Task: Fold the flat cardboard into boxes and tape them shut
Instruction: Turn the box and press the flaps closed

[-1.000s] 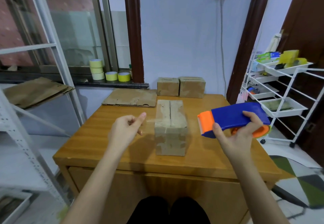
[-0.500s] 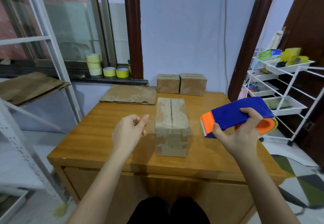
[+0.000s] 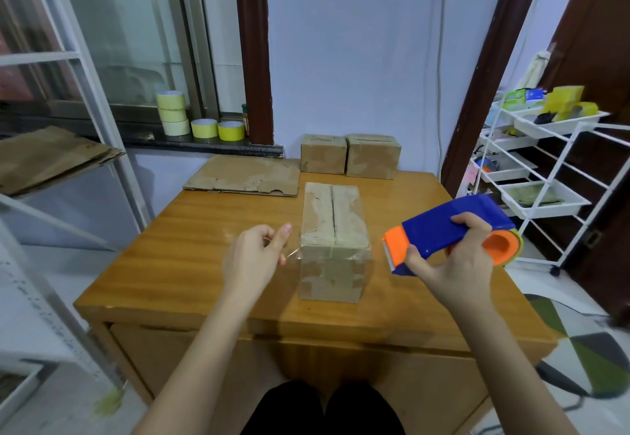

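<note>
Over the desk [image 3: 191, 230], the left hand [image 3: 254, 257] pinches clear tape beside the upright cardboard box [image 3: 334, 243] at its centre, while the raised right hand [image 3: 453, 257] grips the blue-and-orange tape dispenser [image 3: 450, 230].

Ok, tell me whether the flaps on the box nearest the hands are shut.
Shut: the top flaps of the box lie flat, meeting along a centre seam.

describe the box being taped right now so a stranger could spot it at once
Start at the wooden table and look to its middle, between the left hand and right hand. There stands a cardboard box with a dark seam along its top. Unlike the two smaller boxes at the far edge, it stands alone, nearest the person.
</note>
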